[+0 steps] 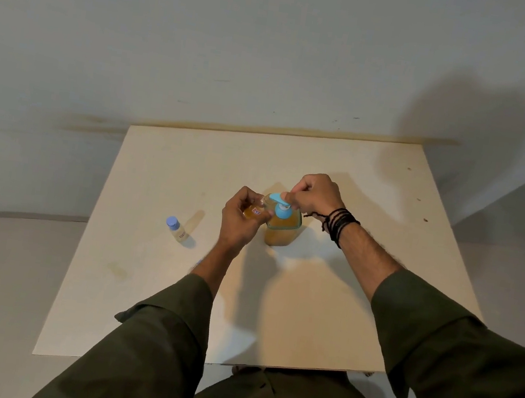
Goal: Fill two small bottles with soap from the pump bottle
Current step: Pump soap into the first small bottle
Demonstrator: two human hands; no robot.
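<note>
The pump bottle (281, 232), clear with amber soap and a blue pump head, stands mid-table. My right hand (317, 194) sits on top of the pump head, fingers curled, pressing it. My left hand (240, 219) grips a small clear bottle (254, 212) with amber soap and a red-and-white label, holding it tilted with its mouth under the blue spout. A second small bottle (176, 229), with a pale blue cap on, stands upright to the left, apart from both hands.
The cream table (323, 308) stands against a white wall. A bit of something blue (199, 262) shows just past my left forearm. A dark thread band wraps my right wrist. The table's left edge runs close to the capped bottle.
</note>
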